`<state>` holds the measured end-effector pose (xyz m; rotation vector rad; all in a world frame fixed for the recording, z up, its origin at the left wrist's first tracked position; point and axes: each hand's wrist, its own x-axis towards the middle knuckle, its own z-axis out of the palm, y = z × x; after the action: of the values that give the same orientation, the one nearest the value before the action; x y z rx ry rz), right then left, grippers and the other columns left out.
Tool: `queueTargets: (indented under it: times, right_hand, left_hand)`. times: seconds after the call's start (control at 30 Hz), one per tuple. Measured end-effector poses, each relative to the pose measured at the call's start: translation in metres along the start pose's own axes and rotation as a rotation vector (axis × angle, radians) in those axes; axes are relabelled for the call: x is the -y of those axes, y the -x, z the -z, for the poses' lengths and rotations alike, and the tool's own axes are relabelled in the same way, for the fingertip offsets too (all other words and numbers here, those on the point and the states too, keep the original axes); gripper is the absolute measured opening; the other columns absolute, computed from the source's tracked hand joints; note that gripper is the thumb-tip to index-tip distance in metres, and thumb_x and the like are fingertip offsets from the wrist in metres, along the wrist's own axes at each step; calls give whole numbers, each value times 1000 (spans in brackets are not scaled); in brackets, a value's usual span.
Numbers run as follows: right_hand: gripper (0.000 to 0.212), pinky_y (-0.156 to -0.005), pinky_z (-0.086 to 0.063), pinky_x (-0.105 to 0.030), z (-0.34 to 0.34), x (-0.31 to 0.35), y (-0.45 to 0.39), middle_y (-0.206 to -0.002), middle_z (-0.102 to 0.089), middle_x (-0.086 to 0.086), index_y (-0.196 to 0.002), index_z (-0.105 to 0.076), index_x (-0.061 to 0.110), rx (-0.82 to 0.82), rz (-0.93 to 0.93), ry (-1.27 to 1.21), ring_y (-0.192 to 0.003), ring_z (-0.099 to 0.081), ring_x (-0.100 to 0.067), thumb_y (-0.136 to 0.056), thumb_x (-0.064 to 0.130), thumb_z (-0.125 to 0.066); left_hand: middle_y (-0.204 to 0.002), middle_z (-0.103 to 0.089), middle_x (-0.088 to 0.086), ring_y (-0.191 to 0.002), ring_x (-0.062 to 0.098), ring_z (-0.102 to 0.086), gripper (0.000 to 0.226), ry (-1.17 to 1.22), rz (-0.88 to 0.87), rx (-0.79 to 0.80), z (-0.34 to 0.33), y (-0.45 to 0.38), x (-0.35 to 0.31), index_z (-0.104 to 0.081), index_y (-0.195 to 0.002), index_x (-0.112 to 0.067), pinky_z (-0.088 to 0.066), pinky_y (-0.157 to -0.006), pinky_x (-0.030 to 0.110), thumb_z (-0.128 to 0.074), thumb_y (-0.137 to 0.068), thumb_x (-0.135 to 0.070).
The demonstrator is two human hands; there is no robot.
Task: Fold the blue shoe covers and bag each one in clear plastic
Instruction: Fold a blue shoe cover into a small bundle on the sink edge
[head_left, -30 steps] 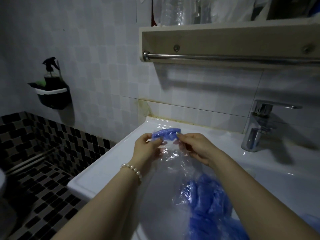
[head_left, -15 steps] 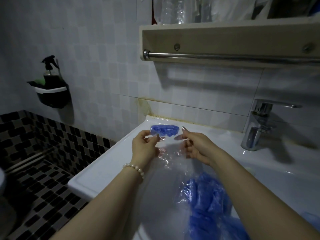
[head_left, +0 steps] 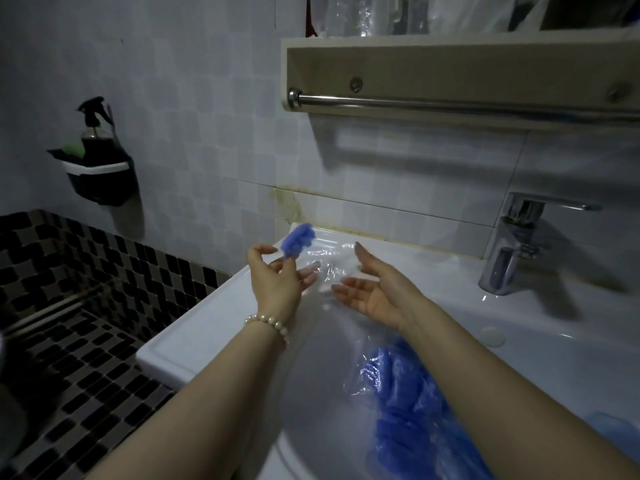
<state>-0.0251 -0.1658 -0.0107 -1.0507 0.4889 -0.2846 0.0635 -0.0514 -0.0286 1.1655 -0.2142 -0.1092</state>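
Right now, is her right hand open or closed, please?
Open: the right hand has straight, spread fingers gripping nothing, beside the clear bag.

A: What was on the wall to the left?
B: A dark holder [head_left: 100, 181] was fixed to the pale tiled wall [head_left: 194, 133], with a spray bottle [head_left: 95, 128] standing in it beside something green.
A: And to the right?
B: A chrome faucet [head_left: 516, 244] stood at the back of a white sink [head_left: 519, 341]. Above it hung a beige shelf [head_left: 450, 64] with a metal rail [head_left: 450, 107] under its front. Black-and-grey mosaic tiles [head_left: 86, 306] covered the lower left.
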Motion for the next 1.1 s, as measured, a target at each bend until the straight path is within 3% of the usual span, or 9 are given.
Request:
queueTargets:
  times: [0.1,0.2,0.33,0.47,0.63,0.73,0.87,0.97,1.1]
  right_hand:
    - [31,-68,-57,-40,-19,-16,8,-80,-60,-19,-101,-57,4,81,-45,16,-66,-65,-31,-79,21,-71]
    - [35,-66,-59,-44,-30,-20,4,-78,-62,-21,-110,-58,-7,8,46,109,-63,-64,-31,-79,7,-68]
    - [35,-46,-54,-30,-25,-13,4,-68,-61,-19,-105,-47,-2,-149,154,259,-51,-61,-24,-75,-14,-60]
    - [33,-50,-57,-28,-14,-1,12,-66,-64,-18,-90,-50,2,-74,74,270,-51,-64,-23,-73,-26,-56]
    - [43,-61,-59,-30,-7,9,5,-76,-63,-21,-114,-46,-2,-169,146,145,-63,-65,-26,-78,-23,-56]
    - [38,-76,-58,-37,-7,11,1,-92,-58,-21,-119,-46,-8,-194,96,144,-76,-65,-30,-87,4,-63]
    - [45,-69,-55,-35,6,25,20,-103,-53,-16,-107,-43,8,-268,-21,559,-86,-60,-27,-90,47,-57]
    - [33,-61,-48,-27,42,46,53,-92,-59,-9,-103,-56,10,-263,23,961,-76,-57,-18,-88,38,-63]
    - [10,-77,-46,-22,91,67,111,-94,-67,3,-87,-71,20,-21,-100,1541,-83,-57,-4,-78,19,-76]
  left_hand:
    - [-93,-55,14,-54,19,-65,30,-52,-45,-56,1,-2,5,-34,-93,-21,-56,-55,29,-50,-90,5]
    - [-96,-55,16,-58,23,-60,36,-178,-86,-70,1,-2,8,-33,-83,-28,-58,-65,41,-57,-88,-2]
    - [-93,-60,18,-63,25,-68,34,-86,12,-58,2,-7,7,-31,-92,-23,-56,-58,33,-57,-90,-1]
    - [-90,-62,16,-59,23,-70,28,144,179,-33,4,-8,1,-31,-105,-14,-57,-52,30,-52,-94,1]
    - [-113,-56,8,-97,21,-60,38,-67,167,154,4,-11,3,-37,-129,-18,-50,-94,41,-51,-96,-31]
    - [-145,-38,6,-128,23,-43,44,-336,-20,246,3,-4,6,-35,-137,-22,-37,-108,41,-49,-97,-34]
    - [-126,-49,-1,-119,20,-48,38,-582,-324,285,2,7,8,-47,-125,-16,-41,-100,34,-59,-90,-26]
    - [-107,-51,-1,-102,22,-54,29,-812,-592,418,-11,18,5,-60,-109,-11,-40,-86,23,-65,-81,-15]
    - [-111,-58,5,-103,19,-56,16,-1085,-531,904,-54,54,-12,-72,-96,-16,-42,-86,23,-70,-81,-16]
